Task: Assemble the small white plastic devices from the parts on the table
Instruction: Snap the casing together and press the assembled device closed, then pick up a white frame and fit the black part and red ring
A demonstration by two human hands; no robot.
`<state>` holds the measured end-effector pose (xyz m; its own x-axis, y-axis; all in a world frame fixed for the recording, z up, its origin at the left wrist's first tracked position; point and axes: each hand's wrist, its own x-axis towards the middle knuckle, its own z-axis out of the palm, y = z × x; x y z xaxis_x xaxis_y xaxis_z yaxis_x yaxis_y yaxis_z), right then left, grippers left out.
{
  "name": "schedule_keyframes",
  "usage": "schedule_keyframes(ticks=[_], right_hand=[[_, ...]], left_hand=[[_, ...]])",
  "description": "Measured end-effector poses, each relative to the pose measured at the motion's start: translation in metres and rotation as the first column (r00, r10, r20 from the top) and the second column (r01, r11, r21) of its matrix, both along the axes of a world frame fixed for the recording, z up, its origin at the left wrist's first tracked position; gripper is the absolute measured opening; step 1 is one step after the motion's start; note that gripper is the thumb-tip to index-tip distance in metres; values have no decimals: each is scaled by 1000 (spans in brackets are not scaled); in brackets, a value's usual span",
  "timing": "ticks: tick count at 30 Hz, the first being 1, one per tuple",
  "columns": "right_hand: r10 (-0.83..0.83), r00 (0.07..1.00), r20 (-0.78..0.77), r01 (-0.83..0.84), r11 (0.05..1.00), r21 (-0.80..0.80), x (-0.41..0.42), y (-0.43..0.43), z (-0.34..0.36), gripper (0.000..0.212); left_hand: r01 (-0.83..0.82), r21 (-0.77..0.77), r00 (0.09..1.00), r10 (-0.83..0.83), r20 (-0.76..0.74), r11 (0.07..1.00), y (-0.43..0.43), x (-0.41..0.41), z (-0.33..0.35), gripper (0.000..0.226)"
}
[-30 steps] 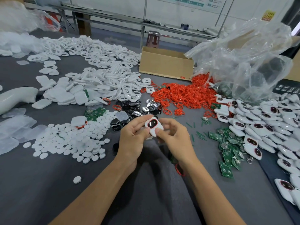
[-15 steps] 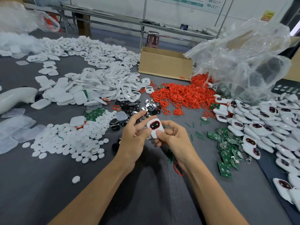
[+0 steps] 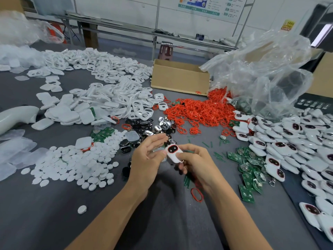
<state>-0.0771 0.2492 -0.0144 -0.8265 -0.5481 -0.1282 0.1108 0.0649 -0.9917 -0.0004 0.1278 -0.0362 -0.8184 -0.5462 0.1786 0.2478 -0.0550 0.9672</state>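
My right hand holds the small white plastic device with its dark, red-rimmed window just above the dark grey table at the middle of the view. My thumb lies on its lower face and my fingers curl beneath it. My left hand is spread loosely beside it with the fingers nearly straight and blurred, the thumb tip at the device's left edge – whether it presses there I cannot tell. Left of my hands lies a spread of flat white round discs; beyond them are a heap of thin red rubber rings and black and silvery small parts. To the right lie green circuit boards and a pile of finished white devices.
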Motion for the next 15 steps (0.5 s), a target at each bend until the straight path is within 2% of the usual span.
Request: schedule_keyframes(ticks=[6,12,15], right_hand=[[-15,1000,10,14,995,99,-4,4,1,20],[13,1000,-13,-12,999,49,-3,4,3,21],[-98,993,-69,99,995,15,-8,8,5,18]], left_hand=[[-69,17,998,69,4,997,-6,0,0,39],[-72,38,997,72,8,997,-7,-1,-2,31],[-72,57,997,71,14,996,-7,-1,-4,31]])
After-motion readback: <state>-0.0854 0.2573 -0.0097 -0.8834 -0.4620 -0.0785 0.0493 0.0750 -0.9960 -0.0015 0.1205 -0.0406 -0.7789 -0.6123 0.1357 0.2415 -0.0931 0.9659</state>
